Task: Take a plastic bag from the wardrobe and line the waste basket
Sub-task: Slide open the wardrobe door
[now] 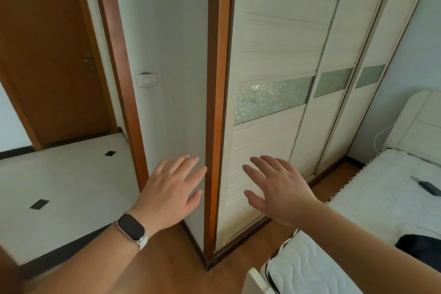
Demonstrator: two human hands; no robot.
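Note:
A cream wardrobe [269,59] with sliding doors and frosted glass bands fills the wall ahead, all its doors closed. My left hand [170,190], with a watch on its wrist, hovers open in front of the wardrobe's orange wooden side frame [216,79]. My right hand [279,187] is open too, fingers spread, held just before the lower panel of the nearest sliding door. Neither hand holds anything. No plastic bag or waste basket is in view.
A bed with a white quilted mattress [372,203] stands close on the right, a black charger [428,186] lying on it. To the left a doorway opens onto a white tiled floor [59,186] and a brown door [47,55]. A light switch [146,80] is on the wall.

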